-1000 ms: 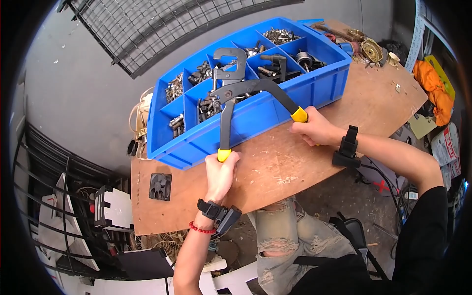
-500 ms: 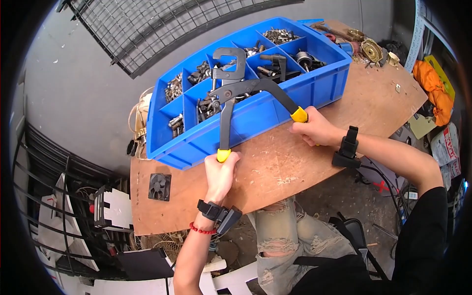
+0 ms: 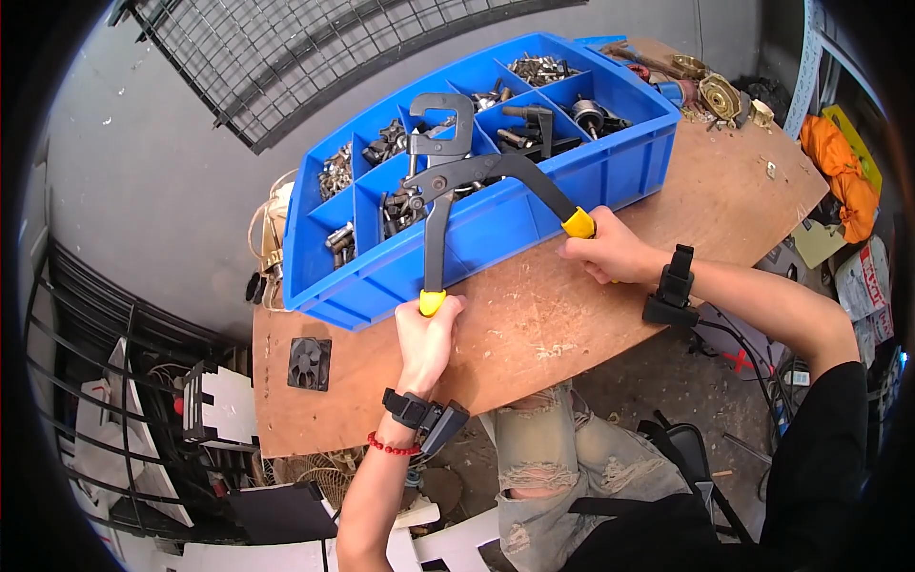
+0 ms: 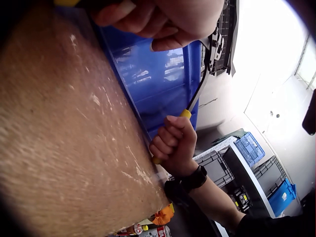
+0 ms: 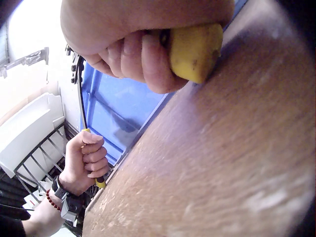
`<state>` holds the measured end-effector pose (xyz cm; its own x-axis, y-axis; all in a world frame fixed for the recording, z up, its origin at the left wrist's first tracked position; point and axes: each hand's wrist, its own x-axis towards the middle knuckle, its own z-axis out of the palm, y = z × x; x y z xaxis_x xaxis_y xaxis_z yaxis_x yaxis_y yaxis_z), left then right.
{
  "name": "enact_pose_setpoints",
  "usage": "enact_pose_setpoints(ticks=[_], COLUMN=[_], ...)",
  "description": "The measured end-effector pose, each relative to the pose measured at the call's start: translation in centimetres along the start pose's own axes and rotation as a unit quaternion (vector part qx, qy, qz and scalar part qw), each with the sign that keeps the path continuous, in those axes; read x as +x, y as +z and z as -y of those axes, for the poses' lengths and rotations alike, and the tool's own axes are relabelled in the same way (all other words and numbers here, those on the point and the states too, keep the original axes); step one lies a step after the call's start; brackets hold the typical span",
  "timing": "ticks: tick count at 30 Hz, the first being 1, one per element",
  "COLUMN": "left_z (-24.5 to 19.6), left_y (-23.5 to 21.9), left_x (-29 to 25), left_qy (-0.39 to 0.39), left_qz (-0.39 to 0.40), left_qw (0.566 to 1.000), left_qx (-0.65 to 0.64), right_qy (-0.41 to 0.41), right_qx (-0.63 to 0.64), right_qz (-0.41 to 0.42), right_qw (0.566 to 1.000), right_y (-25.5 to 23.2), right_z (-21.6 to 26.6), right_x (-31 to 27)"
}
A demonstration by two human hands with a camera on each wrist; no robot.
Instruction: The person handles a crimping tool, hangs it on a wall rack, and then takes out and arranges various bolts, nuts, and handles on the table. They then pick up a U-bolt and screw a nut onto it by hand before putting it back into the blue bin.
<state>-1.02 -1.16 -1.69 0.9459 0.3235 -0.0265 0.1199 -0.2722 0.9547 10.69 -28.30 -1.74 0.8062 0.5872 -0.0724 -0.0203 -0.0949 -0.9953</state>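
A large two-handled tool (image 3: 440, 183) with black metal levers, a C-shaped head and a thin rod facing the head's opening is held up in front of a blue divided bin (image 3: 381, 291). My left hand (image 3: 426, 338) grips one lever by its yellow-tipped handle. The other lever bends out to the right, where my right hand (image 3: 610, 248) grips its yellow handle. The handles stand wide apart. The tool's head overlaps the bin's compartments in the head view. In the right wrist view, a yellow handle end (image 5: 197, 54) sticks out below my right fist.
The bin stands on a wooden table (image 3: 515, 343), its compartments full of bolts (image 3: 541, 69) and metal parts. A small black fan (image 3: 310, 364) lies at the table's left. Brass-coloured parts (image 3: 721, 97) sit at the back right. An orange bag (image 3: 839, 172) is beyond the right edge.
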Motion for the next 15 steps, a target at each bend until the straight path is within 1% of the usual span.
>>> enact_pose_setpoints(ticks=[11, 15], left_z=[0.15, -0.32], left_y=[0.02, -0.07], left_x=[0.04, -0.02], left_qy=[0.006, -0.007], left_qz=[-0.005, -0.018], left_qw=[1.000, 1.000], left_qx=[0.001, -0.004], right_qy=[0.009, 0.008], right_qx=[0.005, 0.006], right_qz=[-0.006, -0.003], right_qw=[1.000, 1.000], right_y=[0.08, 0.12], right_z=[0.02, 0.13], right_x=[-0.02, -0.05])
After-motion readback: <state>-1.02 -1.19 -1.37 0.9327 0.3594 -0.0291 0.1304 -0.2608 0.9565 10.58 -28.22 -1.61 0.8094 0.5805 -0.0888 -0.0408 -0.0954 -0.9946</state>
